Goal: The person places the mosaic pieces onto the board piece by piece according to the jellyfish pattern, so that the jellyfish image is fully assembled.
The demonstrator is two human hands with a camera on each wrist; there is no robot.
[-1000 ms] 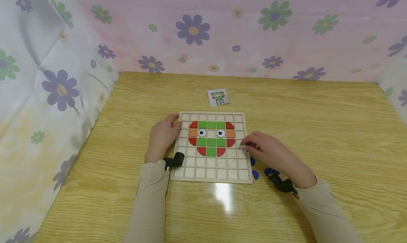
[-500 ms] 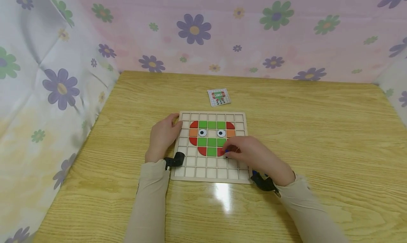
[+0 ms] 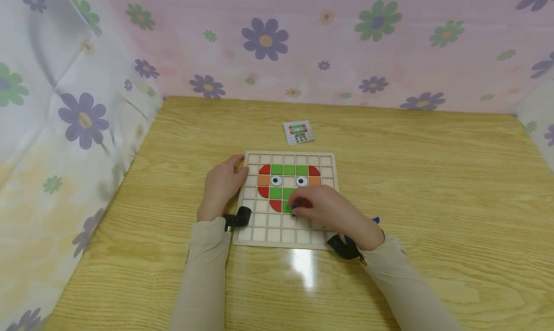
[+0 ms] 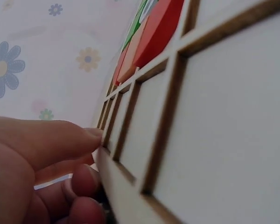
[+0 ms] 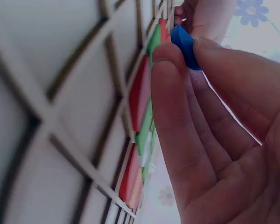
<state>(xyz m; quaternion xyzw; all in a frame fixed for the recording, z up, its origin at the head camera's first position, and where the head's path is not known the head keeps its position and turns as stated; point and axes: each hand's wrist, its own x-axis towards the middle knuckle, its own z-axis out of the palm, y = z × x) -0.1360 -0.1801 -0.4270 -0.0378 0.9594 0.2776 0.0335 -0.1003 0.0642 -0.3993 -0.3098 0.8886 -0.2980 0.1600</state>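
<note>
A wooden grid board (image 3: 259, 235) lies on the table with red, green and orange pieces set in it, plus two round eye pieces (image 3: 276, 180). My left hand (image 3: 222, 182) holds the board's left edge; in the left wrist view the thumb (image 4: 79, 137) lies on the rim and the other fingers curl beside it. Between thumb and fingertip, my right hand (image 3: 322, 203) pinches a blue half-round piece (image 5: 186, 46). That hand is over the board's lower middle, near the bottom green square (image 3: 285, 207), and covers the red pieces at the lower right.
Behind the board lies a small pattern card (image 3: 298, 132) printed with a similar figure. Another blue piece (image 3: 375, 220) shows beside my right wrist, right of the board. A flowered cloth (image 3: 303, 47) hangs along the table's back edge.
My right hand has moved left from the board's right edge to its lower middle, carrying the blue half-round piece. My left hand has stayed at the left edge.
</note>
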